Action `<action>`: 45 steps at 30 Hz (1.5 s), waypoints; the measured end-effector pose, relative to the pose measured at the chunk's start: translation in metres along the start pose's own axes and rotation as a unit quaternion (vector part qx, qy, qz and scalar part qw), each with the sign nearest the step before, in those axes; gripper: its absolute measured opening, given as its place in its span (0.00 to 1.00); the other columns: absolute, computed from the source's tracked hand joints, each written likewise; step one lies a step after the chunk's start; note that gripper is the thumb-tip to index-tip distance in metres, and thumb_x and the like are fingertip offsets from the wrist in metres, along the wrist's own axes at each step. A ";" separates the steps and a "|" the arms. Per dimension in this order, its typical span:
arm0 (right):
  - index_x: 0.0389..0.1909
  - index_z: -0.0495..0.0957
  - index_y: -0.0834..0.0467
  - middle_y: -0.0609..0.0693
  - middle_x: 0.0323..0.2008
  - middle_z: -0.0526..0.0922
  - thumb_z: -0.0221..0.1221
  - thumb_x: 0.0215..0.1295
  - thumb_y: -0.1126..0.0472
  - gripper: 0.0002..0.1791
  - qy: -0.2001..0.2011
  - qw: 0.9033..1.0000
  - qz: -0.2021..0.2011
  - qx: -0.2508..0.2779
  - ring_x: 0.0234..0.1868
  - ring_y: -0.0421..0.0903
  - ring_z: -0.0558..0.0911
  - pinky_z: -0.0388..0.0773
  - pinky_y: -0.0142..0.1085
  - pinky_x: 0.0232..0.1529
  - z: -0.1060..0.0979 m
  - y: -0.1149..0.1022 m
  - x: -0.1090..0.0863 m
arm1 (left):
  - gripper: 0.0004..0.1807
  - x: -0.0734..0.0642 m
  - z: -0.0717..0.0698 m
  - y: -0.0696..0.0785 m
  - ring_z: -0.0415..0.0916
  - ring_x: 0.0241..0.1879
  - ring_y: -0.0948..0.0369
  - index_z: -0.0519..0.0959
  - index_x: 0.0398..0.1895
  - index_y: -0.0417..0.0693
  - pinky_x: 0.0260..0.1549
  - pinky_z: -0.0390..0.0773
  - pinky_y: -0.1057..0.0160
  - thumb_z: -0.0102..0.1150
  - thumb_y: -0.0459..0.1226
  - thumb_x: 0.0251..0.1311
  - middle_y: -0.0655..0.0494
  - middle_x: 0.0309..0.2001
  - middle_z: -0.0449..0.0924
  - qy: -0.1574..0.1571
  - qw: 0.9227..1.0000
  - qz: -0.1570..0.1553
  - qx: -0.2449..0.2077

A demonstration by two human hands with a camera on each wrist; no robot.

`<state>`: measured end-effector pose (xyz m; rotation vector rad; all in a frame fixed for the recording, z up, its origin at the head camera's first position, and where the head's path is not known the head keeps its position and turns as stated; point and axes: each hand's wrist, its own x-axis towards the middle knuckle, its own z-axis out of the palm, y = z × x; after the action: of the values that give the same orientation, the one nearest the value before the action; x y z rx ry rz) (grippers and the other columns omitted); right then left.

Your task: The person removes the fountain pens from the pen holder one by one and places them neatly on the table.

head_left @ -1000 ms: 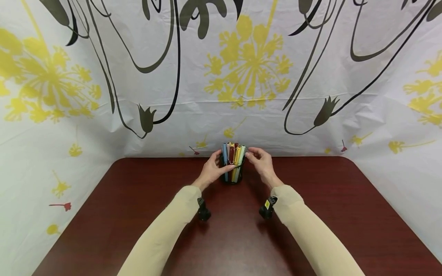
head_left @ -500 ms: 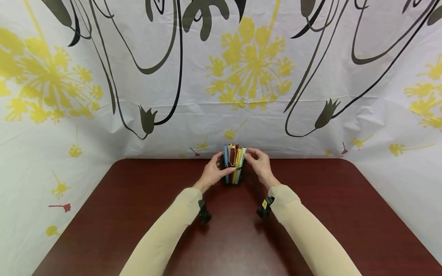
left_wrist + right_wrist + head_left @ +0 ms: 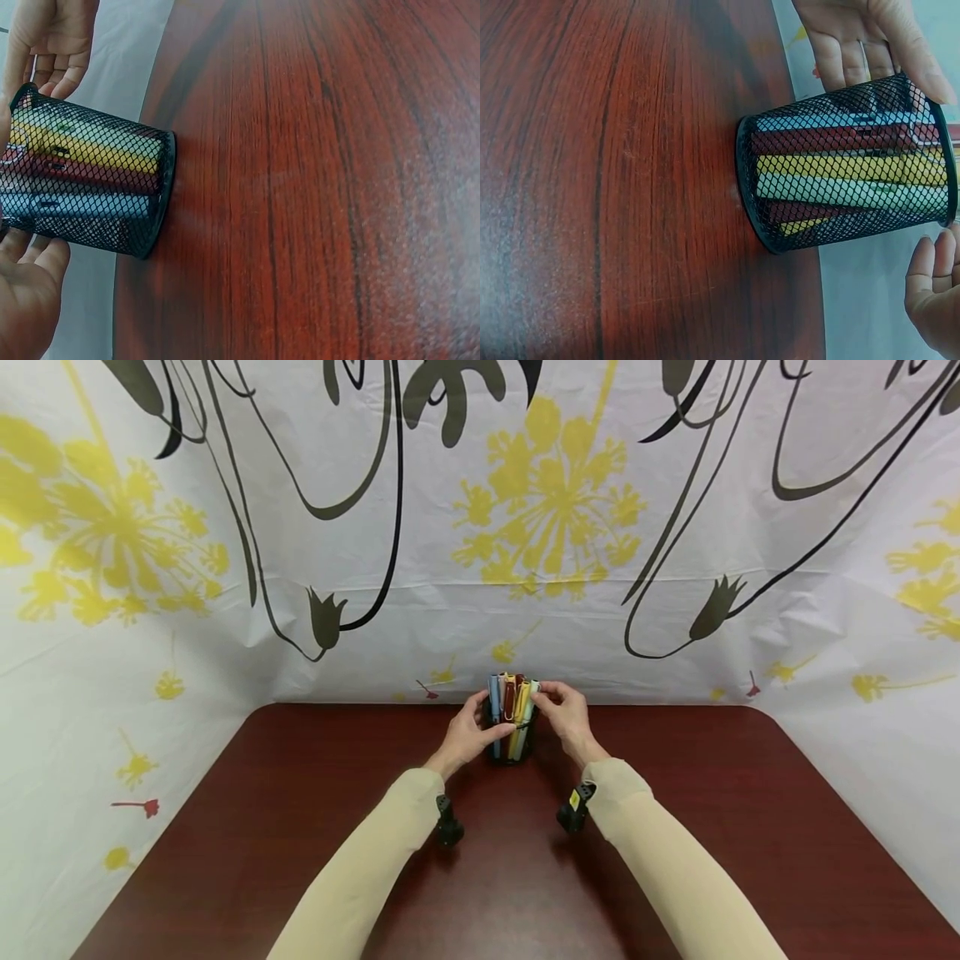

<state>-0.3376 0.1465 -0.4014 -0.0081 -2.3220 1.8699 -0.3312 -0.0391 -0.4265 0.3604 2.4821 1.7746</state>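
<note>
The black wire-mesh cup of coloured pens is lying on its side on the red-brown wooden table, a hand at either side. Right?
No, the black wire-mesh cup of coloured pens is standing upright on the red-brown wooden table, as the head view shows; the left hand and right hand are at either side, as you say.

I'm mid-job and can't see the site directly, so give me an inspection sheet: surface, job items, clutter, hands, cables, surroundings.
Surface: dark reddish-brown wood-grain table, shiny near the front.
Job items: black mesh cup, roughly upright near the far edge, holding blue, dark red, yellow and pale green pens.
Clutter: nothing seen.
Hands: left hand grips the cup, thumb across its front; right hand is at the cup's right rim, beside a pale green pen, grip unclear. A black device sits at each wrist.
Cables: nothing seen.
Surroundings: pale sheet with yellow and dark plant prints.
</note>
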 end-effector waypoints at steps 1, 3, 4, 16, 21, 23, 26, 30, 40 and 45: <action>0.53 0.75 0.64 0.60 0.49 0.77 0.58 0.66 0.60 0.18 0.001 1.000 0.001 -0.001 0.46 0.50 0.77 0.77 0.41 0.49 0.000 0.000 0.000 | 0.46 0.000 0.000 0.000 0.61 0.67 0.49 0.53 0.73 0.52 0.58 0.70 0.49 0.66 0.48 0.54 0.44 0.69 0.58 -0.001 1.000 0.000 0.000; 0.51 0.76 0.64 0.59 0.47 0.77 0.59 0.65 0.60 0.16 0.003 1.000 0.004 0.000 0.43 0.47 0.77 0.78 0.36 0.45 0.000 -0.001 0.000 | 0.46 0.000 0.000 0.000 0.61 0.67 0.49 0.53 0.73 0.51 0.59 0.70 0.49 0.66 0.48 0.54 0.44 0.69 0.58 -0.001 1.000 0.001 0.002; 0.50 0.76 0.64 0.58 0.46 0.77 0.59 0.65 0.60 0.16 0.003 1.000 0.004 -0.004 0.42 0.45 0.77 0.77 0.33 0.43 -0.001 -0.001 -0.001 | 0.46 -0.001 0.001 0.001 0.61 0.67 0.49 0.53 0.73 0.50 0.59 0.69 0.49 0.66 0.48 0.55 0.44 0.69 0.58 -0.002 1.000 0.002 0.003; 0.49 0.76 0.64 0.51 0.39 0.76 0.59 0.65 0.59 0.16 -0.001 1.000 0.010 0.012 0.39 0.43 0.76 0.75 0.29 0.38 -0.005 -0.010 0.001 | 0.46 -0.001 0.000 0.003 0.59 0.67 0.49 0.53 0.73 0.51 0.60 0.68 0.50 0.66 0.49 0.55 0.44 0.69 0.57 -0.003 1.000 0.000 0.015; 0.49 0.75 0.66 0.48 0.37 0.76 0.59 0.65 0.61 0.16 0.006 0.999 0.002 0.042 0.39 0.42 0.77 0.78 0.33 0.43 -0.008 -0.017 0.002 | 0.46 0.000 0.000 0.002 0.60 0.67 0.49 0.53 0.73 0.51 0.59 0.69 0.49 0.66 0.49 0.54 0.44 0.68 0.59 -0.003 1.000 0.001 0.015; 0.49 0.75 0.67 0.46 0.35 0.76 0.59 0.64 0.62 0.16 0.017 0.998 -0.004 0.055 0.37 0.40 0.78 0.79 0.35 0.44 -0.009 -0.020 0.002 | 0.46 0.001 0.000 0.001 0.60 0.67 0.49 0.53 0.73 0.51 0.59 0.69 0.49 0.66 0.50 0.54 0.44 0.68 0.59 -0.003 1.000 0.000 0.015; 0.48 0.75 0.68 0.44 0.33 0.76 0.60 0.64 0.64 0.15 0.031 0.996 -0.013 0.081 0.33 0.36 0.77 0.79 0.35 0.43 -0.012 -0.025 0.002 | 0.46 0.001 0.000 0.001 0.60 0.67 0.48 0.53 0.73 0.51 0.59 0.69 0.49 0.66 0.50 0.54 0.44 0.68 0.60 -0.003 1.000 -0.001 0.016; 0.45 0.75 0.69 0.43 0.30 0.78 0.59 0.63 0.67 0.13 0.045 0.988 -0.027 0.143 0.30 0.34 0.77 0.80 0.31 0.40 -0.016 -0.032 0.003 | 0.46 0.001 0.000 0.001 0.59 0.67 0.48 0.53 0.73 0.52 0.60 0.68 0.49 0.66 0.50 0.54 0.44 0.68 0.59 -0.003 1.000 -0.001 0.013; 0.32 0.76 0.56 0.44 0.27 0.78 0.58 0.63 0.68 0.04 0.077 0.942 0.008 0.327 0.28 0.38 0.81 0.80 0.29 0.35 -0.047 -0.050 0.006 | 0.46 -0.001 0.000 0.003 0.58 0.68 0.48 0.53 0.73 0.52 0.60 0.68 0.48 0.66 0.49 0.54 0.44 0.69 0.57 -0.006 1.000 -0.001 0.012; 0.34 0.77 0.56 0.45 0.28 0.77 0.58 0.64 0.67 0.03 0.085 0.925 0.036 0.368 0.28 0.39 0.79 0.79 0.29 0.34 -0.066 -0.048 0.007 | 0.46 -0.002 0.000 0.004 0.60 0.67 0.47 0.53 0.73 0.50 0.59 0.69 0.48 0.66 0.48 0.55 0.43 0.68 0.59 -0.004 1.000 0.004 0.017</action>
<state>-0.3311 0.2009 -0.3402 -0.1575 -1.4072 2.5363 -0.3284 -0.0387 -0.4224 0.3797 2.5126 1.7312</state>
